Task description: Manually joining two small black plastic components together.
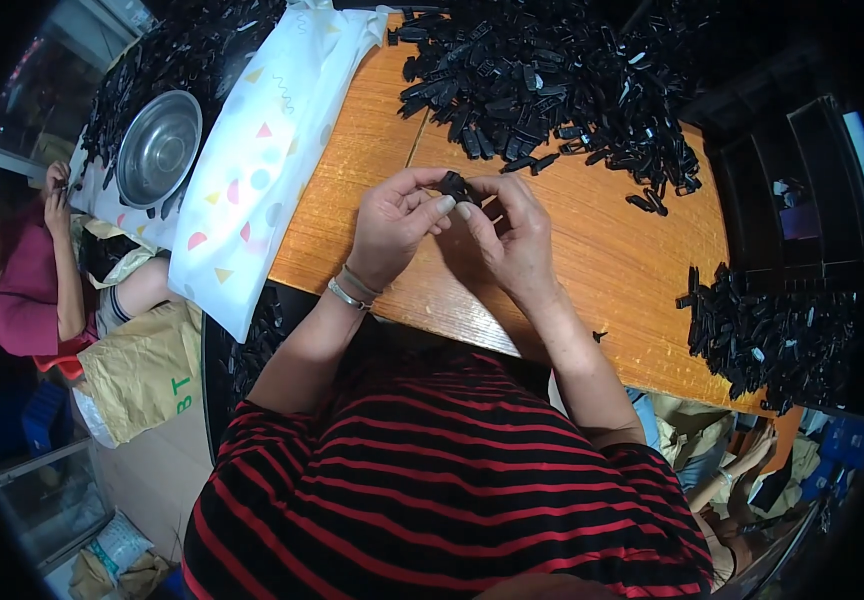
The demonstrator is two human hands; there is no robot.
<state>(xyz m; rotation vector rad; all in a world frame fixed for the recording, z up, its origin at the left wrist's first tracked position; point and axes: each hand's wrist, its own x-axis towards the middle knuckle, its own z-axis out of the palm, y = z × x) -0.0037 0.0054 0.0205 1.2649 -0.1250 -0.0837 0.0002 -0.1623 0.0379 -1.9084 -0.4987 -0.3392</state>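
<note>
Above the wooden table (372, 190), both my hands meet at a small black plastic part (454, 185). My left hand (392, 220), with bracelets at its wrist, pinches the part between thumb and fingers. From the other side, my right hand (520, 235) grips it with thumb and forefinger. The fingers cover much of the part, so its exact kind does not show. Beyond my hands lies a large heap of similar black plastic parts (542, 80). A second pile of black parts (772, 340) sits at the table's right corner.
A patterned white plastic sheet (252, 180) runs along the table's left side. Past it stands a metal bowl (160, 148) near more black parts. A co-worker in a magenta top (27, 280) sits at the left. A dark shelf unit (802, 190) borders the right.
</note>
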